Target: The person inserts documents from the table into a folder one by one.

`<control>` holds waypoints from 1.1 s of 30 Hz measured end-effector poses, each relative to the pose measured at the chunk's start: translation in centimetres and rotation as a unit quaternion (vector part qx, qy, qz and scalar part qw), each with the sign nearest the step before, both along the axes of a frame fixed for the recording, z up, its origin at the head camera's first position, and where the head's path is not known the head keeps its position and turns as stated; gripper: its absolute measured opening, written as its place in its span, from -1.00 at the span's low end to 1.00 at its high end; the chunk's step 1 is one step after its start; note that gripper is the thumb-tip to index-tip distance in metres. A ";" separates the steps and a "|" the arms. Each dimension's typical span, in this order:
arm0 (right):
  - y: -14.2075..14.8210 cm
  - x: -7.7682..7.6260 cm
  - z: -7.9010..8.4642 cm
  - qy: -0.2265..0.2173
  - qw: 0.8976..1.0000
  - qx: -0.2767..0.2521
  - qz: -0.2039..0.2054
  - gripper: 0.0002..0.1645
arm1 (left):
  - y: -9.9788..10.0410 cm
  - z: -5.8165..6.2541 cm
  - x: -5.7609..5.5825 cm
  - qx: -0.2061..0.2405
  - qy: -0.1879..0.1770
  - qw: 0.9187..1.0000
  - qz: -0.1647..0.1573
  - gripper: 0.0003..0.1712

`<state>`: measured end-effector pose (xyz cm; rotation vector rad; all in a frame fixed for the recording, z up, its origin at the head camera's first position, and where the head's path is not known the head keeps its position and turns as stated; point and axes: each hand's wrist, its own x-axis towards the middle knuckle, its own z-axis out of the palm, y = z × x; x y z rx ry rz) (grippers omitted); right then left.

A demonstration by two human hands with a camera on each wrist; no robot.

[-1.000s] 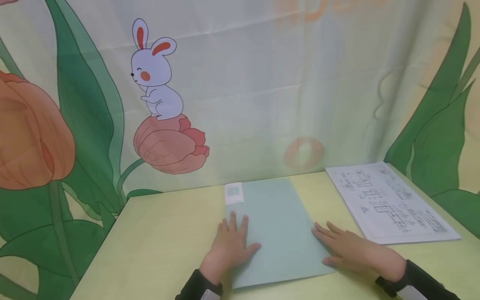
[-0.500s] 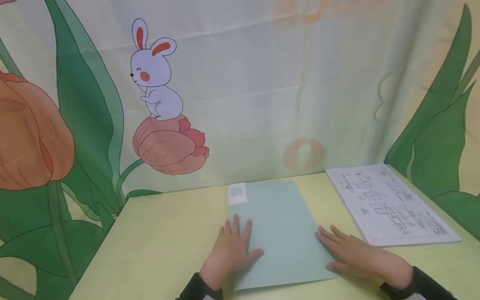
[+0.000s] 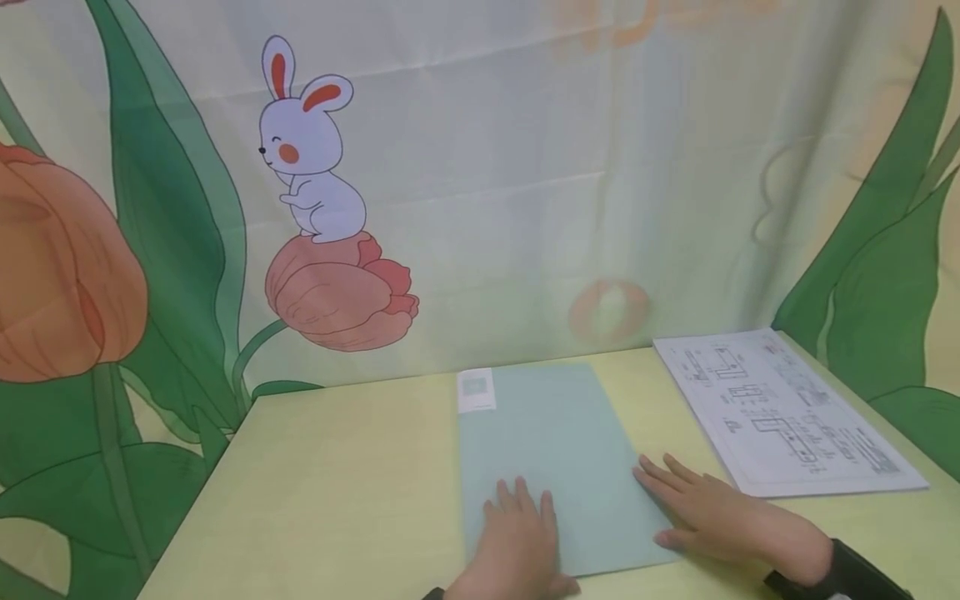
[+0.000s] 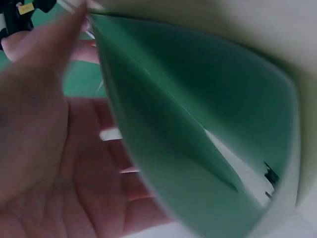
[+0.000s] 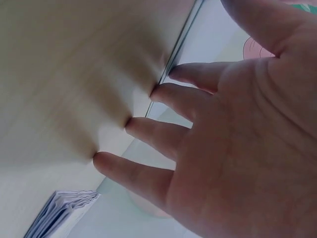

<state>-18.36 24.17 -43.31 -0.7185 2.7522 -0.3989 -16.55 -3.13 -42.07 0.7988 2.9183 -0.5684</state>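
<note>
A pale green paper folder (image 3: 555, 450) with a white label (image 3: 477, 390) at its far left corner lies on the table. My left hand (image 3: 517, 546) rests with straight fingers on its near left part, the thumb by the near edge. In the left wrist view the folder's covers (image 4: 223, 94) gape apart, with something white with black marks showing between them. My right hand (image 3: 720, 517) lies beside the folder's right edge, fingers extended and fingertips right at that edge. In the right wrist view those fingertips (image 5: 101, 161) touch the table along the folder's thin edge.
A stack of white sheets (image 3: 787, 408) printed with line drawings lies at the right of the pale yellow table (image 3: 322, 483). Behind the table hangs a curtain (image 3: 480, 208) with a rabbit and tulips printed on it.
My left hand has slid from the folder's left edge towards its near edge and a little right. The folder has shifted slightly right. My right hand stays at the right edge, moving slightly with it.
</note>
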 end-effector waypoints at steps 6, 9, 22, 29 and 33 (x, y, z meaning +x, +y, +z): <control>0.3 0.1 0.1 0.024 1.000 0.013 0.014 -0.11 | 0.7 0.1 0.3 0.005 0.016 1.000 -0.021 -0.03; 0.5 0.1 0.4 0.032 0.999 0.012 0.014 -0.22 | 0.6 0.2 0.5 0.011 0.031 0.998 -0.044 -0.14; 0.5 -0.2 1.1 0.085 0.996 0.000 0.004 -0.43 | -1.1 0.1 1.4 0.076 0.168 0.960 -0.211 -0.58; -0.8 0.2 0.0 0.106 0.992 -0.011 0.066 -0.28 | -2.4 0.2 1.6 0.118 0.231 0.925 -0.278 -0.32; -1.1 0.7 -0.2 0.076 0.995 0.007 0.066 -0.21 | -2.8 0.4 2.0 0.181 0.202 0.923 -0.272 -0.10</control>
